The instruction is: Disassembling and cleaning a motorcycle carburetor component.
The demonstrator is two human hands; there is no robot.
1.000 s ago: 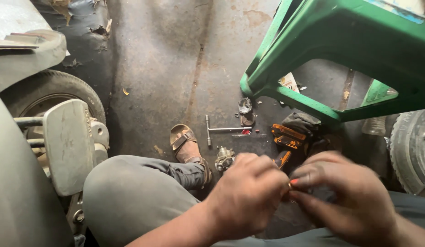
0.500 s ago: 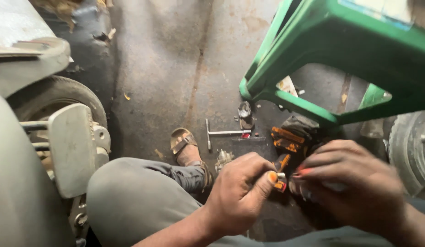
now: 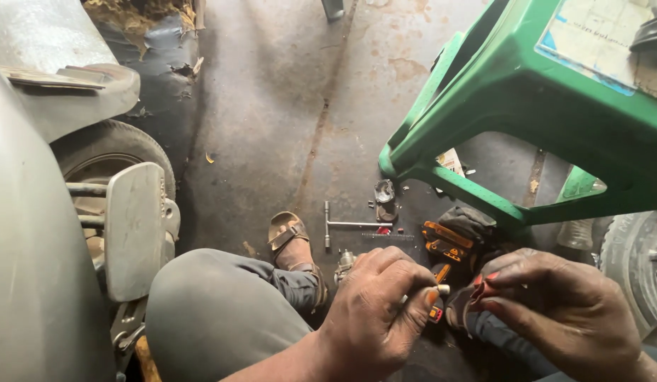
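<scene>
Head view: left hand [image 3: 374,311] pinches a small pale-tipped part [image 3: 442,289] between thumb and forefinger; right hand [image 3: 555,315], fingers curled together beside it, hides whatever it grips, above the stained concrete floor [image 3: 286,127].

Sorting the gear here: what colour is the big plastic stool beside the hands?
Green. The stool shows plainly in the head view, standing on the concrete floor.

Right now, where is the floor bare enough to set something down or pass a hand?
Bare concrete floor runs between the grey vehicle's tyre and the green stool. Crowded: around the T-handle wrench, small parts and orange-black tool, just ahead of both hands.
</scene>
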